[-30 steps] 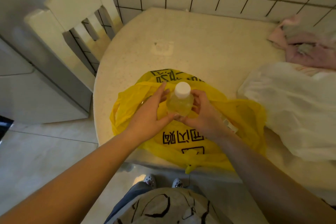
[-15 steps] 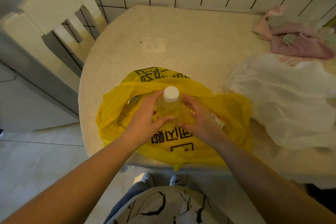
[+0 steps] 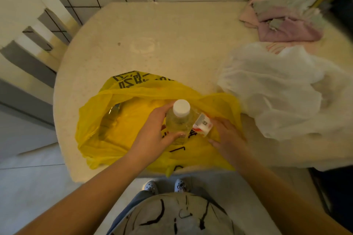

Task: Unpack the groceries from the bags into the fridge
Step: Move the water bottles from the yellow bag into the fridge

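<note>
Left hand [image 3: 152, 137] grips bottle [image 3: 178, 122] above yellow bag [image 3: 114, 139]; right hand [image 3: 227, 137] rests on bag.

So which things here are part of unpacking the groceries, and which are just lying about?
Part of the job:
- bottle, gripped by the left hand
- yellow bag, under the right hand
- small carton
- second bottle inside the bag
- white bag

Lying about:
- pink cloth
- chair

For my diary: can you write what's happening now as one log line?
left hand grips bottle | right hand rests on yellow bag | white bag untouched
</note>
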`<state>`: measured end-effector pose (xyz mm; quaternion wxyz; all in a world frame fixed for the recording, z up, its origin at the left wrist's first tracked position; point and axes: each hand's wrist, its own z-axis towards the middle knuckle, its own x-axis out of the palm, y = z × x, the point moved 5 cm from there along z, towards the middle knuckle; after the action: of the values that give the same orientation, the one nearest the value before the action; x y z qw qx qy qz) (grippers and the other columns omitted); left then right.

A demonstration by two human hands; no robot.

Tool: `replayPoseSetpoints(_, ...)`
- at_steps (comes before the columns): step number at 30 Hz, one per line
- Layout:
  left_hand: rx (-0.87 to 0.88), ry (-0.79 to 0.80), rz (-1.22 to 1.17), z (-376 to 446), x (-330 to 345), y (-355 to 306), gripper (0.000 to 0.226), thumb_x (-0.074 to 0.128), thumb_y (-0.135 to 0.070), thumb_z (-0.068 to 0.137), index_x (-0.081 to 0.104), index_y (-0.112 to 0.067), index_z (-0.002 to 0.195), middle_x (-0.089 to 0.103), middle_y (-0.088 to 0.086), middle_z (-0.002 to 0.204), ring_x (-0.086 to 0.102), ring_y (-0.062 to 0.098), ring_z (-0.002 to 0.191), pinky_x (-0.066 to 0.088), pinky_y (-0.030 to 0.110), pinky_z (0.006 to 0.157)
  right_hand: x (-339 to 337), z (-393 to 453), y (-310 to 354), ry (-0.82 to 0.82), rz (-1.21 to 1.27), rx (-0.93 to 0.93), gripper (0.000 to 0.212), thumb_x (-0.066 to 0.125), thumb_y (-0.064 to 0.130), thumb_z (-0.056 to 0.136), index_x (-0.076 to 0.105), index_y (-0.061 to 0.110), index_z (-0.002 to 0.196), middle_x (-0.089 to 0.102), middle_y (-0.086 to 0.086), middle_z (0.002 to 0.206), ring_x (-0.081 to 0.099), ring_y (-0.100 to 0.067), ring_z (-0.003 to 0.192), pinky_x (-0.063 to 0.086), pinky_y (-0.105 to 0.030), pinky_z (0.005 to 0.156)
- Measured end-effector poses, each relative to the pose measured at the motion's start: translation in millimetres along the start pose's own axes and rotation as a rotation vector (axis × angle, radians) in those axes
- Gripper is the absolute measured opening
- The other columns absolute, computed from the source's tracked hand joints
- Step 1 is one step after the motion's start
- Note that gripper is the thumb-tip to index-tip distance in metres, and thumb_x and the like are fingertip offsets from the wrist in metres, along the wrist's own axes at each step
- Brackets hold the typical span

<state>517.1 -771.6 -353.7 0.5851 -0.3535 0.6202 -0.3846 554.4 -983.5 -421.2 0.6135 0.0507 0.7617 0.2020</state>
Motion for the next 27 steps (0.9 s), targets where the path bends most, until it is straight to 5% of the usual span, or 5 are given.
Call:
replayPoseSetpoints(7,-0.017,-0.010,-0.016,-1,5,2,0.066,0.066,-0.048,0.068,0.028,-0.057,0.120,0.035,-0.032,0.123,0.036,-0.006,0.120,0.039,0.016,0.095,5,-7,-23,0.128,-0.132,0.223,0.067,0.054,0.048,0.088,0.025,0.025,0.143,0.041,-0.003,0.140,0.045,-0.024,0.123,0.041,-0.034,0.091)
replayPoseSetpoints(16,-0.043,-0.038,0.011,-12,-2,3,0.065,0.066,-0.048,0.069,0.028,-0.059,0.120,0.033,-0.037,0.122,0.036,-0.017,0.116,0.038,0.005,0.090,13,5,1,0.096,-0.109,0.162,0.060,0.056,0.045,0.089,0.031,0.026,0.140,0.047,-0.004,0.132,0.050,-0.024,0.117,0.043,-0.033,0.086)
replayPoseSetpoints(21,-0.073,-0.110,0.031,-23,-18,9,0.064,0.066,-0.049,0.069,0.029,-0.057,0.121,0.039,-0.026,0.126,0.039,-0.006,0.119,0.040,0.012,0.093,29,17,31,0.201,-0.040,0.088,0.077,0.060,0.033,0.089,0.009,0.033,0.147,0.046,-0.007,0.129,0.051,-0.025,0.114,0.047,-0.037,0.085)
replayPoseSetpoints(24,-0.092,-0.160,0.022,-29,-27,15,0.067,0.066,-0.048,0.069,0.028,-0.057,0.123,0.042,-0.015,0.132,0.041,0.001,0.123,0.043,0.021,0.095,24,20,31,0.193,0.082,0.087,0.075,0.066,0.029,0.085,0.023,0.028,0.146,0.049,-0.007,0.130,0.049,-0.025,0.118,0.046,-0.037,0.090)
replayPoseSetpoints(27,-0.129,-0.211,-0.017,-30,-35,20,0.068,0.067,-0.046,0.067,0.030,-0.055,0.124,0.044,-0.014,0.133,0.043,0.004,0.124,0.045,0.028,0.097,-3,18,33,0.014,0.204,0.060,0.057,0.071,0.029,0.080,0.048,0.024,0.132,0.058,-0.003,0.121,0.055,-0.020,0.107,0.043,-0.028,0.079)
